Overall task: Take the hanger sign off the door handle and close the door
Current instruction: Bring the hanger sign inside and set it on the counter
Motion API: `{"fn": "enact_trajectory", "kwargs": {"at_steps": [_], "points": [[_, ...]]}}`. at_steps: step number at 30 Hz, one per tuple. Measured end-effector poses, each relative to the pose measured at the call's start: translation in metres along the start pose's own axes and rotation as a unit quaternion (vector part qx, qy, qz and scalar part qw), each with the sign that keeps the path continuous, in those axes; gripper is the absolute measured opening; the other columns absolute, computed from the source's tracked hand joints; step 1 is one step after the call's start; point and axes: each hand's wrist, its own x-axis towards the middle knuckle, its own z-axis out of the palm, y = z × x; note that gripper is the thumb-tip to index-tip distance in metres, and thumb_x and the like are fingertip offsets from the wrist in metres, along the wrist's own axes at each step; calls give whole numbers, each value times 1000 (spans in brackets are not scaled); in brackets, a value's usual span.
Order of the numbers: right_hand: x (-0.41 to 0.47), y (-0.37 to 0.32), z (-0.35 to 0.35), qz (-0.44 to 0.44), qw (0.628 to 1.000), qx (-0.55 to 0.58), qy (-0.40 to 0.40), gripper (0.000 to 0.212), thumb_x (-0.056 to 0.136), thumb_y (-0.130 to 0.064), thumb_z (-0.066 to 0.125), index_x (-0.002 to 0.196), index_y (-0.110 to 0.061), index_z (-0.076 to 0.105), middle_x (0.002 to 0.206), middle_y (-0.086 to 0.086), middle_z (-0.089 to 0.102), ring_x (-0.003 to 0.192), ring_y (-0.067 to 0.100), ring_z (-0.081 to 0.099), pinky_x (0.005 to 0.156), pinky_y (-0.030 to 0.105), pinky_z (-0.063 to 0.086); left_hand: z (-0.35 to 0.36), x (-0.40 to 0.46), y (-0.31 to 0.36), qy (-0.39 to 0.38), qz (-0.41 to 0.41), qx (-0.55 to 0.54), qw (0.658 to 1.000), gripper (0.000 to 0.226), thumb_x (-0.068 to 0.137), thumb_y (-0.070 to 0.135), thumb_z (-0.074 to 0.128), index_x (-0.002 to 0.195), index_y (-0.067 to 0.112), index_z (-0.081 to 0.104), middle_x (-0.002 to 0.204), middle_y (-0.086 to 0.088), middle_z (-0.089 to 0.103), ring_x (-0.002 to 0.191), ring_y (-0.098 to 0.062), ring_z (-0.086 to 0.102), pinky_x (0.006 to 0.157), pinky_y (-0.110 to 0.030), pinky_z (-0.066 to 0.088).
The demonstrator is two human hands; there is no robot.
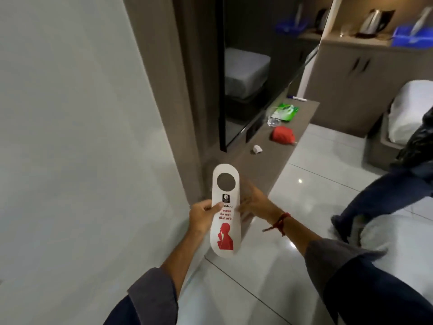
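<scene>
A white hanger sign [225, 231] with a round hole at its top, red "Please do not disturb" lettering and a red figure is held upright in front of me. My left hand [201, 215] pinches its left edge at mid-height. My right hand [255, 205] is behind the sign's right edge with fingers spread, touching its back side. No door or door handle can be made out; a pale wall panel [70, 137] fills the left.
A long brown shelf [276, 151] along the wall carries a red pouch [282, 135], a green packet [287, 111], a glass and a pen. A dark mirror [253, 73] stands above it. Another person's legs [375, 195] cross the glossy tiled floor at right, near a bed.
</scene>
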Motion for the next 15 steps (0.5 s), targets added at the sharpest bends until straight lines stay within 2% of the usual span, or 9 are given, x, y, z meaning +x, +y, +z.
{"fn": "enact_trajectory", "kwargs": {"at_steps": [2,6,8,10,12,15], "points": [[13,12,-4,20,999,9,24,77,88,10,76,146,-24,38,135,17,68,118,41,73,80,56,68,20,23,-11,-3,-18,15,1000,18,88,13,77,99,-1,75,107,-20,78,84,-34,77,68,-34,64],[48,49,-14,32,994,-24,102,72,92,7,72,141,-33,39,133,18,68,122,43,71,97,67,59,44,73,-35,-26,-52,62,996,21,92,0,67,112,-6,70,124,-22,71,107,-44,71,92,-59,59],[68,60,-14,31,990,-72,115,71,94,5,71,150,-25,41,138,19,66,127,43,68,103,66,57,52,95,-48,-32,-62,111,991,23,93,-1,67,115,-6,67,127,-23,69,112,-44,69,96,-59,57],[89,72,-15,40,986,-135,94,76,94,4,71,158,-18,39,143,19,63,132,40,64,110,62,54,60,113,-59,-13,-64,164,984,21,92,4,70,112,-4,67,125,-21,70,111,-41,70,95,-53,59],[104,80,-17,59,974,-211,55,76,92,2,74,159,-15,41,147,18,60,137,38,59,115,56,51,67,124,-64,7,-44,224,974,19,92,7,72,108,0,66,123,-19,71,111,-38,71,92,-46,61],[117,93,-21,65,946,-316,5,67,88,-4,81,150,-12,55,153,14,48,143,36,51,120,49,49,79,134,-72,9,-22,294,955,24,90,11,74,109,5,61,123,-16,71,111,-36,71,91,-49,61]]}}
